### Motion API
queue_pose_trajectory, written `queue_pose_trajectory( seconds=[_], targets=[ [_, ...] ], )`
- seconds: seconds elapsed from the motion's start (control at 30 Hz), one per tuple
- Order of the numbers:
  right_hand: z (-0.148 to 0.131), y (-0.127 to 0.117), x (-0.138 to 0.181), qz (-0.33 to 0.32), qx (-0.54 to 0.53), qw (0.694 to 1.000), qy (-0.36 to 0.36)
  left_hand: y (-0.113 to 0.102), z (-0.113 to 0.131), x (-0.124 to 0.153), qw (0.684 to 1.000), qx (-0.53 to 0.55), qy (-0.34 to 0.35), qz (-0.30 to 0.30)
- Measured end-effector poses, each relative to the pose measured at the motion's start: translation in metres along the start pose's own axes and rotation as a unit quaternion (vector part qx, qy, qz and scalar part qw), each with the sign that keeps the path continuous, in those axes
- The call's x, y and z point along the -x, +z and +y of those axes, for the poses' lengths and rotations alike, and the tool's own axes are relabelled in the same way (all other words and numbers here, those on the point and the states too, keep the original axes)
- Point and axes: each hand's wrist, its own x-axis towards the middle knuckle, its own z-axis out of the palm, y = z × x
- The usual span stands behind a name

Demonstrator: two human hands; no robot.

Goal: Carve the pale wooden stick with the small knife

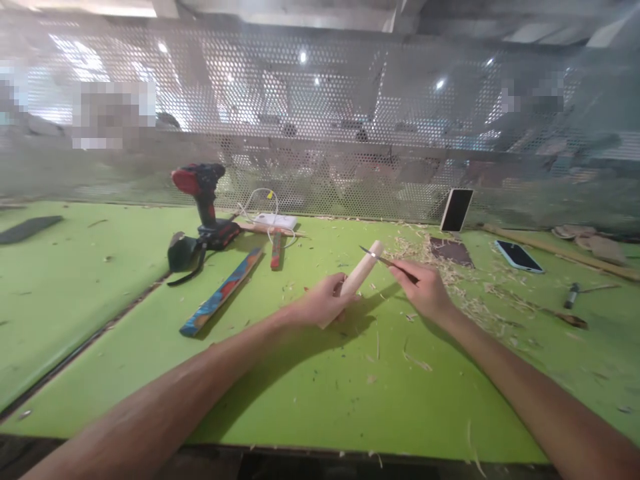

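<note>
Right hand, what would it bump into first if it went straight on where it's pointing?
Probably the pale wooden stick in the left hand: the right hand points toward its far end, where the knife crosses it. Exact depth is hard to judge.

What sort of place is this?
Probably a woodworking workshop: wood shavings litter a green bench, a power drill stands on it, and the right hand holds a knife at a pale wooden piece.

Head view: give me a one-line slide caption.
Left hand holds a pale wooden rod, right hand a knife at its far end, wood shavings strewn over the green tabletop.
</note>
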Motion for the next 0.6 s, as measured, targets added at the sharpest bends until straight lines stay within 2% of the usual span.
queue_pose_trajectory(
  seconds=[0.27, 0.4, 0.6],
  targets=[
    [0.009, -0.004, 0.001, 0.018, -0.049, 0.997, 0.058, 0.001, 0.001, 0.000, 1.000, 0.012, 0.019, 0.009],
    [0.010, -0.002, 0.004, 0.000, -0.064, 0.995, 0.073, -0.001, 0.004, 0.003, 0.999, 0.022, 0.010, 0.029],
    [0.013, -0.001, 0.006, 0.022, -0.092, 0.991, 0.097, -0.001, 0.008, 0.006, 0.998, 0.064, -0.012, 0.019]
  ],
)
